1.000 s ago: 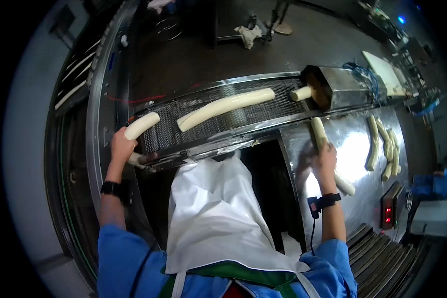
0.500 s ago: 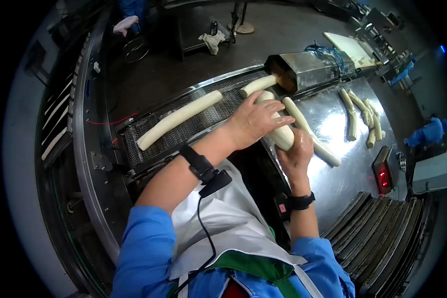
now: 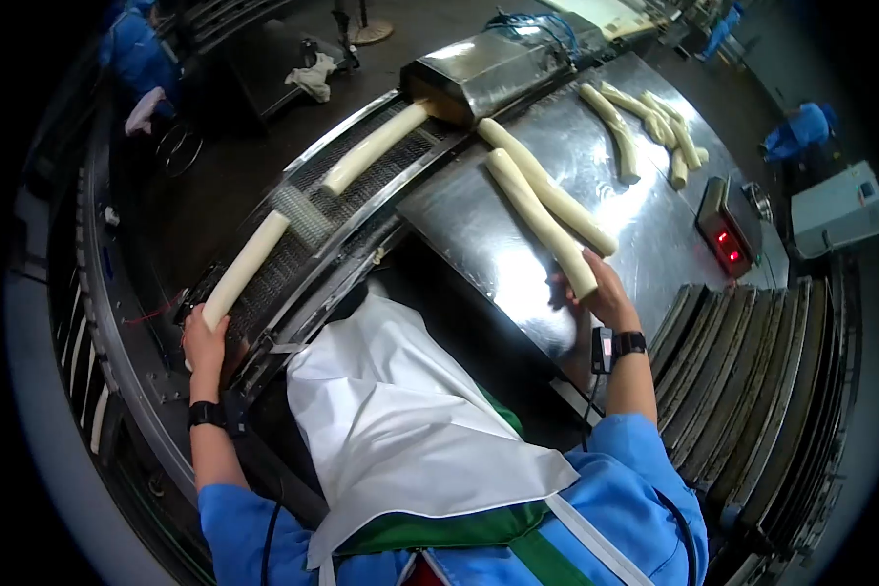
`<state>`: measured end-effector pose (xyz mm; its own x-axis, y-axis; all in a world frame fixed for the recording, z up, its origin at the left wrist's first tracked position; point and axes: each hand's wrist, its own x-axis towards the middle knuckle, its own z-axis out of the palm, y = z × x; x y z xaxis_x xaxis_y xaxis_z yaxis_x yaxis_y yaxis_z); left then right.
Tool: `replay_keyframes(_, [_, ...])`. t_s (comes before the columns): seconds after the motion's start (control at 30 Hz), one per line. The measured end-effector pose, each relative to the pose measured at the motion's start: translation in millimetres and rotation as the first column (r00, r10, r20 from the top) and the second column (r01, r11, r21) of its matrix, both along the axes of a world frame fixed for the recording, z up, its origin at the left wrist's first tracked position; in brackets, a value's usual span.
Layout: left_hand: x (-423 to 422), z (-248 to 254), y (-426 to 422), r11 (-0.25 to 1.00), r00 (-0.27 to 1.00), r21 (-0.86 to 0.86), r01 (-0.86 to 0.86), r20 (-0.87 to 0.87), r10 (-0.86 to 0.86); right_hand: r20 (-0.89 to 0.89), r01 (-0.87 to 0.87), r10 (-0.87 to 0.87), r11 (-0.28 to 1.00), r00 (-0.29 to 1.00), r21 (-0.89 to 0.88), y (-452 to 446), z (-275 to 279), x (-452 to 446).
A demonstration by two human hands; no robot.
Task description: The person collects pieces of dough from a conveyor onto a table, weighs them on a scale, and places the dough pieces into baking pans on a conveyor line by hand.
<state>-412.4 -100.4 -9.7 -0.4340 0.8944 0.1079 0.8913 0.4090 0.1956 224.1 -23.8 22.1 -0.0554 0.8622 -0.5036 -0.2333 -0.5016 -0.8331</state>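
Left hand (image 3: pixel 205 344) clasps the belt roll (image 3: pixel 248 266) and right hand (image 3: pixel 608 293) the table roll (image 3: pixel 539 220), each by its near end.

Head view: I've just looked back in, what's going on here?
The person's left hand grips the near end of a long pale roll on the mesh belt. The right hand cups the near end of another roll on the metal table, with a second one beside it. Farther up the belt, a separate roll lies at the mouth of the metal housing.
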Motion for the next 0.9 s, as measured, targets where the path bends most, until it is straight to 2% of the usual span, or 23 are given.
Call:
replay_keyframes(0.07, [-2, 1, 1, 0.996, 0.982, 0.077, -0.033, 0.19, 0.018, 0.167, 0.012, -0.017, 1.0, 0.986, 0.026, 7, 0, -1])
replay_keyframes(0.1, [2, 7, 3, 0.996, 0.983, 0.079, -0.029, 0.186, 0.014, 0.431, 0.055, -0.096, 0.993, 0.897, 0.107, 15, -5, -2])
replay_keyframes(0.13, [4, 15, 5, 0.995, 0.85, -0.007, -0.101, 0.518, 0.09, 0.785, -0.055, -0.205, 0.955, 0.584, 0.29, 19, -9, -4])
replay_keyframes(0.17, [5, 25, 5, 0.984, 0.608, -0.114, -0.137, 0.775, 0.174, 0.872, -0.193, -0.319, 0.892, 0.372, 0.409, 18, -11, -3])
replay_keyframes(0.2, [45, 63, 8, 0.978, 0.474, -0.153, -0.14, 0.857, 0.202, 0.88, -0.354, -0.451, 0.806, 0.152, 0.474, 15, 5, -20])
replay_keyframes(0.27, [97, 99, 22, 0.999, 0.302, -0.044, -0.028, 0.952, 0.05, 0.854, -0.525, -0.473, 0.681, 0.218, 0.511, 28, 1, -34])
replay_keyframes(0.3, [122, 110, 31, 0.999, 0.277, 0.03, 0.042, 0.96, -0.04, 0.902, -0.542, -0.401, 0.728, 0.159, 0.42, 42, -10, -41])
replay_keyframes(0.33, [146, 118, 42, 0.988, 0.245, 0.104, 0.111, 0.961, -0.129, 0.949, -0.553, -0.316, 0.792, -0.011, 0.257, 52, -8, -52])
replay_keyframes(0.4, [192, 129, 69, 0.967, 0.037, 0.231, 0.106, 0.971, -0.236, 0.912, -0.517, -0.388, 0.812, -0.131, 0.271, 68, -11, -62])
replay_keyframes(0.47, [244, 135, 93, 0.941, -0.128, 0.337, 0.017, 0.934, -0.333, 0.927, -0.495, -0.339, 0.84, -0.162, 0.221, 81, -22, -60])
replay_keyframes(0.53, [288, 111, 121, 0.934, -0.15, 0.358, -0.008, 0.923, -0.355, 0.957, -0.445, -0.271, 0.873, -0.105, 0.199, 80, -15, -60])
replay_keyframes(0.6, [342, 100, 122, 0.933, -0.02, 0.337, 0.129, 0.941, -0.337, 0.966, -0.464, -0.244, 0.868, -0.082, 0.18, 82, -24, -46])
replay_keyframes(0.67, [385, 47, 123, 0.888, 0.021, 0.372, 0.27, 0.92, -0.391, 0.948, -0.571, -0.296, 0.801, -0.12, 0.178, 78, -14, -33])
replay_keyframes(0.7, [406, 27, 116, 0.924, 0.071, 0.267, 0.275, 0.952, -0.296, 0.937, -0.621, -0.337, 0.755, -0.094, 0.21, 79, -13, -23])
replay_keyframes(0.73, [420, 7, 111, 0.949, 0.127, 0.152, 0.277, 0.973, -0.193, 0.945, -0.583, -0.307, 0.791, -0.111, 0.188, 86, -8, -18])
replay_keyframes(0.77, [429, -25, 106, 0.941, 0.117, 0.149, 0.305, 0.974, -0.192, 0.973, -0.482, -0.229, 0.856, -0.033, 0.185, 90, -3, -10])
replay_keyframes(0.8, [437, -45, 108, 0.932, 0.111, 0.145, 0.332, 0.975, -0.191, 0.985, -0.377, -0.16, 0.91, 0.059, 0.17, 97, 1, 0])
replay_keyframes(0.83, [443, -6, 105, 0.953, -0.245, 0.05, 0.299, 0.969, 0.026, 0.925, -0.276, -0.096, 0.939, 0.366, 0.207, 105, 6, 17])
replay_keyframes(0.87, [448, 0, 109, 0.926, -0.278, 0.076, 0.37, 0.96, 0.033, 0.766, -0.169, -0.053, 0.963, 0.641, 0.208, 111, 12, 40])
replay_keyframes(0.9, [452, 5, 114, 0.875, -0.339, 0.151, 0.459, 0.941, 0.016, 0.419, -0.058, -0.066, 0.959, 0.905, 0.277, 123, 0, 67])
